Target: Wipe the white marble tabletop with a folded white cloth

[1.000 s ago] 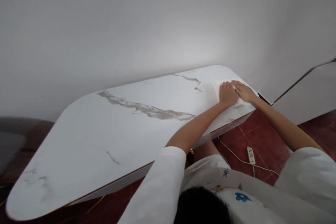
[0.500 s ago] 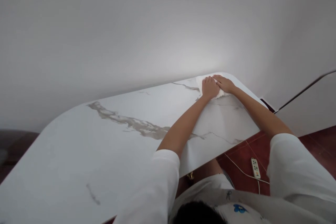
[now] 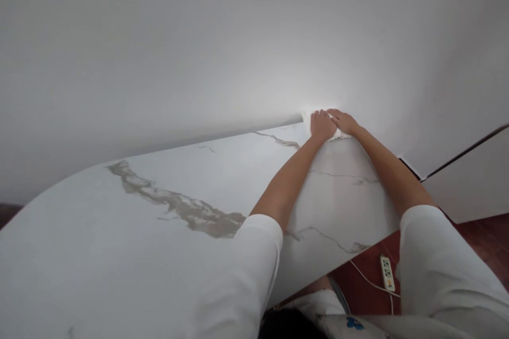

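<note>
Over the past second the white cloth (image 3: 339,135) has shifted from the tabletop's (image 3: 131,259) right end to its far edge by the wall (image 3: 199,37), toward two o'clock, so that edge is now covered. Left hand (image 3: 323,125) and right hand (image 3: 344,122) lie palm-down upon it, side by side, fingers extended. Containers: none seen. A power strip (image 3: 386,273) lies at four o'clock.
</note>
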A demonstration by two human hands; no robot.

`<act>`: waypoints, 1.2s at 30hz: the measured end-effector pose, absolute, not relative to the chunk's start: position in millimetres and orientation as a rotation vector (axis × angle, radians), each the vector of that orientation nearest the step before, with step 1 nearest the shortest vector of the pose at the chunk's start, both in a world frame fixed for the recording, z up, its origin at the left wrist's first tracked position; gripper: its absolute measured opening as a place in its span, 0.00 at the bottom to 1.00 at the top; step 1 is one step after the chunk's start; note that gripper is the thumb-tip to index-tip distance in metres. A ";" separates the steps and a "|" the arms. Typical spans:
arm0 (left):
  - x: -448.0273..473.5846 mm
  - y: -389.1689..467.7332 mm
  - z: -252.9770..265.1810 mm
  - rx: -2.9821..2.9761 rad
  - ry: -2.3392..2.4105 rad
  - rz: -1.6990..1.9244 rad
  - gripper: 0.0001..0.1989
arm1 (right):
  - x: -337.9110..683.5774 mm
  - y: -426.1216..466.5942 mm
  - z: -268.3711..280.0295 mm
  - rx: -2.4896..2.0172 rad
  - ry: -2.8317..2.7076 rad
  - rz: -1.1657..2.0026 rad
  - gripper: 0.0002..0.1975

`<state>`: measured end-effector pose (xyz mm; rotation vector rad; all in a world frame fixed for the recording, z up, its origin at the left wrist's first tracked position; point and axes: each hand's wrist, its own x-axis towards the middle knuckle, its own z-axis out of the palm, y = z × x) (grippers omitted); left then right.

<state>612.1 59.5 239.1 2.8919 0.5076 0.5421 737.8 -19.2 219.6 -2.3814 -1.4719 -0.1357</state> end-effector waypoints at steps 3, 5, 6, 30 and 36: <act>620.5 49.1 239.4 2.890 0.467 0.514 0.24 | 744.9 -32.3 218.8 -2.421 -1.413 -0.141 0.28; 621.9 38.2 239.2 2.893 0.442 0.500 0.25 | 745.6 -45.4 218.7 -2.438 -1.382 -0.132 0.28; 621.9 31.6 239.0 2.893 0.430 0.496 0.25 | 745.2 -53.3 218.8 -2.445 -1.372 -0.128 0.28; 511.3 -131.2 240.7 2.889 0.081 0.524 0.26 | 619.9 -249.4 219.0 -2.641 -1.271 -0.218 0.29; 448.4 -123.8 241.6 2.904 0.157 0.433 0.27 | 544.7 -235.9 227.0 -2.659 -1.342 -0.263 0.29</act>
